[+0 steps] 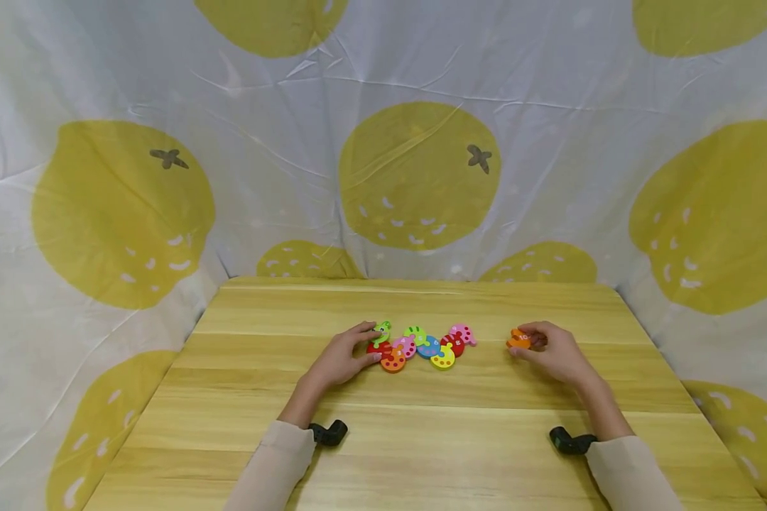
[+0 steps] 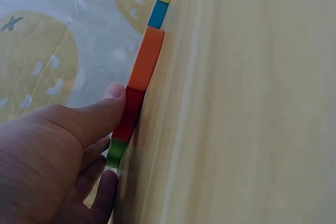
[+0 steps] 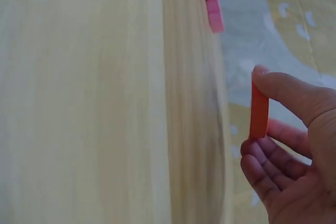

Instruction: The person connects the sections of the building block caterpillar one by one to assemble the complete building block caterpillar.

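A row of joined, numbered puzzle pieces forms a colourful caterpillar [image 1: 429,346] on the table, its green head [image 1: 381,330] at the left end. My left hand [image 1: 340,357] grips that end, thumb against the red piece [image 2: 128,114] and fingers by the green head. To the right, apart from the row, my right hand [image 1: 557,351] pinches an orange puzzle piece [image 1: 518,339] marked 10. The right wrist view shows this orange piece [image 3: 259,111] edge-on between thumb and fingers. A pink piece [image 1: 463,333] ends the row on the right.
The wooden table [image 1: 434,440] has its far edge against a hanging cloth [image 1: 422,57] printed with yellow lemons. Similar cloth hangs at both sides. A black camera mount [image 1: 329,433] sits on the left wrist, another mount [image 1: 571,441] on the right.
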The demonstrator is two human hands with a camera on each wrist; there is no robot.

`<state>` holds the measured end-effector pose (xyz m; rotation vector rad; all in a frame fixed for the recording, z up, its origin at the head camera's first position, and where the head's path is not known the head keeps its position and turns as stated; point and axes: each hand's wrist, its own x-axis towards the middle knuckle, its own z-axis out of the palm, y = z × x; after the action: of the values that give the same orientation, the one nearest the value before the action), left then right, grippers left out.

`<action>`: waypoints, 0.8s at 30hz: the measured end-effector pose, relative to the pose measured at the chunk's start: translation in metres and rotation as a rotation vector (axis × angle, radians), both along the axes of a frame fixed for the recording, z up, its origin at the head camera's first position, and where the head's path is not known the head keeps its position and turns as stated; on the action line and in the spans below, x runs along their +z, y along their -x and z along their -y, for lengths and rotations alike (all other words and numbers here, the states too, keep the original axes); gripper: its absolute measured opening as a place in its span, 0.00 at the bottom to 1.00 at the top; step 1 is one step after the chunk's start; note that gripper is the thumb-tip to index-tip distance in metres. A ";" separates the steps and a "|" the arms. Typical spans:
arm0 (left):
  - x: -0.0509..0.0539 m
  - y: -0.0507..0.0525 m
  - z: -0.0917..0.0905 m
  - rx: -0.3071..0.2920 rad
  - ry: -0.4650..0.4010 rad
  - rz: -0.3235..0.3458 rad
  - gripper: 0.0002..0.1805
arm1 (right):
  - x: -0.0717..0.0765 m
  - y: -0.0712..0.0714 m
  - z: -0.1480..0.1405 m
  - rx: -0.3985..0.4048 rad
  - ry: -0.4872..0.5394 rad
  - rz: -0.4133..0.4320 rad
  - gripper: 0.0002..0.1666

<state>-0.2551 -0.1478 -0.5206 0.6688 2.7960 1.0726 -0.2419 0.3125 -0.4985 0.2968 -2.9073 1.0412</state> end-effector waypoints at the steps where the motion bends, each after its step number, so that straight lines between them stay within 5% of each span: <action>1: 0.000 0.000 0.000 0.001 0.002 0.002 0.28 | 0.000 0.001 0.003 -0.001 0.010 0.001 0.35; 24: 0.004 -0.002 -0.001 -0.014 0.006 0.009 0.28 | -0.008 0.007 0.066 0.002 0.119 0.012 0.30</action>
<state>-0.2527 -0.1471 -0.5162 0.6805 2.7818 1.0622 -0.2484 0.2469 -0.5062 0.2896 -2.8410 1.2136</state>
